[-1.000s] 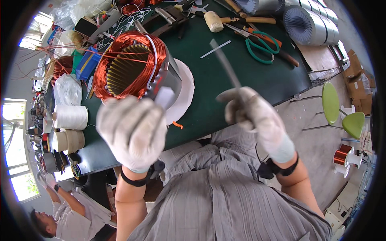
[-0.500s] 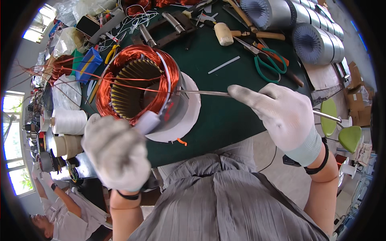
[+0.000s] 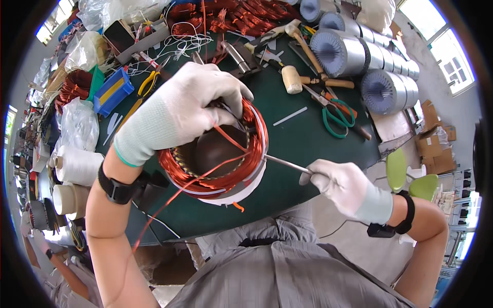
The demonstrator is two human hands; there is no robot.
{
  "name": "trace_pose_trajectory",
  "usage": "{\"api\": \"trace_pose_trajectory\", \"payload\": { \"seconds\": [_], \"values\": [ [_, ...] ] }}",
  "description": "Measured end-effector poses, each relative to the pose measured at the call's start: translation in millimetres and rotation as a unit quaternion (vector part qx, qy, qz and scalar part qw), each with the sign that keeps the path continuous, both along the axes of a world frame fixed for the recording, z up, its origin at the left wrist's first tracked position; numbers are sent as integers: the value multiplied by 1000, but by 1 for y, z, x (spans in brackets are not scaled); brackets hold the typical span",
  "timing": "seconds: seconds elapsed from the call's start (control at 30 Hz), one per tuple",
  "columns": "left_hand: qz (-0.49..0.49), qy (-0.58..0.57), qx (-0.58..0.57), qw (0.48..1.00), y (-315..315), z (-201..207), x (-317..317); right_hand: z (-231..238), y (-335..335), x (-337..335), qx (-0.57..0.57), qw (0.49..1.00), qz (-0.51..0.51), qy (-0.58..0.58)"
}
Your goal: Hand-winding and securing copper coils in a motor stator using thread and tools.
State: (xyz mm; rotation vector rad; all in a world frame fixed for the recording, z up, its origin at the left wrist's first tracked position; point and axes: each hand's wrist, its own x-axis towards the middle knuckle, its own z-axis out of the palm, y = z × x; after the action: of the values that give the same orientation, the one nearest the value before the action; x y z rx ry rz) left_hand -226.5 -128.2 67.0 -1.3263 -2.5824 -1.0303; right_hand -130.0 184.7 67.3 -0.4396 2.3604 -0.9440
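A motor stator with a thick copper winding (image 3: 254, 134) stands on a round white pad (image 3: 244, 193) on the green bench. My left hand (image 3: 187, 100), in a white glove, reaches across its top, with the fingers curled over the winding's far rim and the thumb on the inner side. Some fingertips are hidden. Red-brown lead wires (image 3: 177, 194) run from the bore out over my left forearm. My right hand (image 3: 341, 186), gloved too, is closed round a slim metal rod (image 3: 286, 164). The rod's far end meets the stator's right side below the winding.
Right of the stator lie a white strip (image 3: 290, 116), green-handled scissors (image 3: 336, 123) and a mallet (image 3: 291, 80). Steel stator cores (image 3: 382, 91) line the far right. At left are a blue bin (image 3: 114, 93), yellow-handled pliers (image 3: 149, 82) and thread spools (image 3: 79, 165). Another person's arm (image 3: 69, 274) shows lower left.
My left hand has moved from the stator's near side up over its top onto the winding. The lead wires now trail toward me. My right hand has lowered, still holding the rod.
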Motion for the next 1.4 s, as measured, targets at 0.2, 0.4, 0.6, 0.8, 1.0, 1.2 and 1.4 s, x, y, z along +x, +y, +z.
{"api": "trace_pose_trajectory", "payload": {
  "seconds": [0.2,0.4,0.6,0.8,1.0,1.2,1.4],
  "values": [
    [2,-11,38,999,2,-2,2,-11,-17,2,-46,998,-21,31],
    [-36,0,-8,999,0,4,1,-29,-9,2,-44,992,110,47],
    [-38,3,-21,999,14,13,1,-125,-13,-7,-198,924,111,309],
    [164,21,45,985,0,9,27,-86,-6,-8,-131,923,102,348],
    [374,255,208,867,-19,-55,158,-49,47,40,-69,966,99,228],
    [290,357,11,888,3,-80,157,-53,35,83,-100,960,125,230],
    [234,346,67,906,-10,-84,147,-46,21,102,-109,963,117,216]
  ]
}}
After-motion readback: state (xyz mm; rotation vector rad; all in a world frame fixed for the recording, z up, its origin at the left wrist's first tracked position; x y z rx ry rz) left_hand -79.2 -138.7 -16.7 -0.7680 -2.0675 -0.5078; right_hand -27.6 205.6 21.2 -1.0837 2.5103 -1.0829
